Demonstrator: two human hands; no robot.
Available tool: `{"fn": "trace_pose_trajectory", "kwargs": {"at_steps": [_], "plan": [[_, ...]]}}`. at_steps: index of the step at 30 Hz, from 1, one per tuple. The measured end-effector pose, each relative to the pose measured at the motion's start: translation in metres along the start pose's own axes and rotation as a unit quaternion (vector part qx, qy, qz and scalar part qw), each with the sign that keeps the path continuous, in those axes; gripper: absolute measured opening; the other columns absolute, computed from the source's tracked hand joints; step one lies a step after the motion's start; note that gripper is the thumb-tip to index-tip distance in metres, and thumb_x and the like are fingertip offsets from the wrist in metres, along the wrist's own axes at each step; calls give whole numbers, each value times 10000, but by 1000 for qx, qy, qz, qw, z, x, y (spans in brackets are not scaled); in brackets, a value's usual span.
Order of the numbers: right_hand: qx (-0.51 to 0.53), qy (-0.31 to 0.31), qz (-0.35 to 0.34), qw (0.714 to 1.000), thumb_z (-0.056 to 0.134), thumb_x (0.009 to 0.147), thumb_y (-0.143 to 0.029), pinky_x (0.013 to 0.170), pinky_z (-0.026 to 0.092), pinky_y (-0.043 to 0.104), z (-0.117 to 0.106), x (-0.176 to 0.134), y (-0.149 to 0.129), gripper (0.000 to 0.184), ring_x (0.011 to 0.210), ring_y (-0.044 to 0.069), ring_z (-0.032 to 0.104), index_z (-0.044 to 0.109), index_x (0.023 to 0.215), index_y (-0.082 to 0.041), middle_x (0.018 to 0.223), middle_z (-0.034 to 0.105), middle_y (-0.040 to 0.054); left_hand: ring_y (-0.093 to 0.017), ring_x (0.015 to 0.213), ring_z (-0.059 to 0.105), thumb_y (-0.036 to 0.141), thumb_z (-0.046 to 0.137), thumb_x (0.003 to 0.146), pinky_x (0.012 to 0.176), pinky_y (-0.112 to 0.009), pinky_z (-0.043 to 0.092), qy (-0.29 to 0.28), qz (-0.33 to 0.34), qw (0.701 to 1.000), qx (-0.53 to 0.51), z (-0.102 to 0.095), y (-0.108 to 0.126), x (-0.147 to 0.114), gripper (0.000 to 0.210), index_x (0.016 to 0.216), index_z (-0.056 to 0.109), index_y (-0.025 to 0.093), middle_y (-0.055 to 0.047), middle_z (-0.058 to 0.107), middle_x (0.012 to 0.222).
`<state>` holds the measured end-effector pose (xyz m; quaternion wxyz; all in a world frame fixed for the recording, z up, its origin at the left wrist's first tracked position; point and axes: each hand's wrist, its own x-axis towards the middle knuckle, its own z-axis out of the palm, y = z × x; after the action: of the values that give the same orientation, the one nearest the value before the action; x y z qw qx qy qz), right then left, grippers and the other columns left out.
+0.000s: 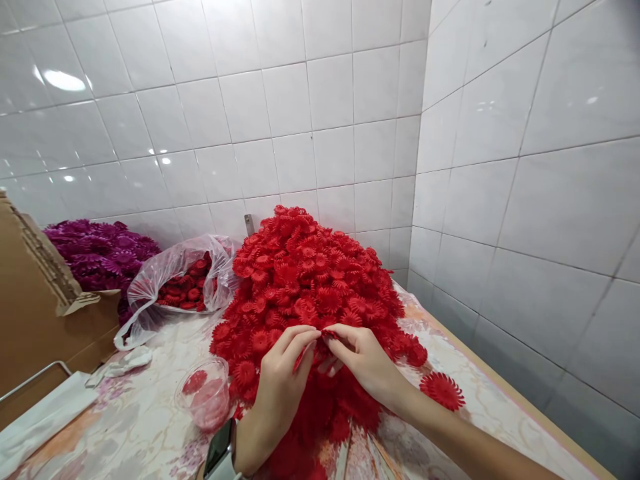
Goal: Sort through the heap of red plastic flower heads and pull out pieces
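My left hand and my right hand meet in front of a large heap of red fabric flowers. Pinched between the fingertips of both hands is a small red fabric flower, mostly covered by the fingers. More red shows behind the fingers of my left hand, which wears a smartwatch at the wrist. One loose red flower lies flat to the right, beside my right forearm. A clear plastic cup with pinkish-red contents stands left of my left hand.
Left of the heap sits a clear plastic bag of darker red flowers, with a purple flower pile behind it. A cardboard box stands far left on the floral tablecloth. Tiled walls bound the back and right.
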<state>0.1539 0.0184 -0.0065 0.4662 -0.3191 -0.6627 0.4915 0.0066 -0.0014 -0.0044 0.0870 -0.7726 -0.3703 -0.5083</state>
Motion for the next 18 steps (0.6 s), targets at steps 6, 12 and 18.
{"fn": "trace_pose_trajectory", "kwargs": {"at_steps": [6, 12, 18], "plan": [[-23, 35, 1, 999, 438, 815, -263, 536, 472, 245, 1, -2, -7, 181, 527, 109, 544, 582, 807, -154, 645, 542, -25, -139, 781, 633, 190, 548, 788, 709, -225, 515, -22, -28, 999, -5, -2, 4, 1, 112, 894, 584, 185, -28, 653, 848], [-78, 11, -21, 997, 391, 837, -204, 582, 443, 242, 3, -4, -6, 235, 530, 99, 533, 573, 982, -167, 693, 584, -17, -118, 707, 623, 128, 489, 811, 651, -199, 507, -8, 14, 1000, 12, 1, 3, 1, 103, 862, 558, 185, -17, 641, 790], [-98, 14, -31, 995, 389, 837, -191, 580, 436, 240, 3, -7, -4, 253, 549, 107, 533, 575, 1009, -172, 694, 584, -15, -112, 723, 620, 107, 464, 820, 659, -188, 504, -1, 49, 998, 41, 4, 1, 0, 121, 868, 548, 180, -26, 635, 801]]}}
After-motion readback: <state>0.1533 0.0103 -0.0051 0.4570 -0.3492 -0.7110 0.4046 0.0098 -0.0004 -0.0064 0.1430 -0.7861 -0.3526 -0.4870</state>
